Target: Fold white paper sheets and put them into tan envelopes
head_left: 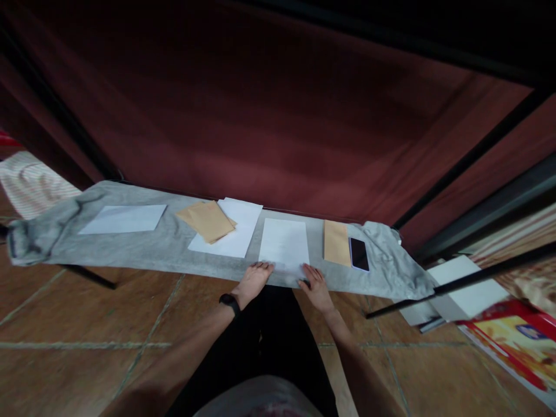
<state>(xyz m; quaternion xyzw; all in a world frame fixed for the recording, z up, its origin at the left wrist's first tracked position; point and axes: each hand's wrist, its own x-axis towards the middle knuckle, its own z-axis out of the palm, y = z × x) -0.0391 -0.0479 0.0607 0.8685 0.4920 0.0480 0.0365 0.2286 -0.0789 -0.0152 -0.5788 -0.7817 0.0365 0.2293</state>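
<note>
A white sheet of paper [284, 240] lies upright to me on the grey cloth, right in front of my body. At its near left corner, my left hand [255, 278] rests with its fingers stretched over the edge; a dark band circles that wrist. My right hand [316, 285] touches the near right corner, fingers extended and thumb apart. Left of this sheet, several brown envelopes [211, 221] overlap more white paper [243, 231]. To the right lie another brown envelope [336, 242] and a dark-screened phone [359, 255].
The narrow surface is draped with a rumpled grey cloth [125, 249]. Another white sheet [124, 219] lies at its left. A dark red panel [260, 139] rises behind. Black bars [469, 156] slant at the right, above white boxes [467, 286]. Brown tiles [87, 307] cover the floor.
</note>
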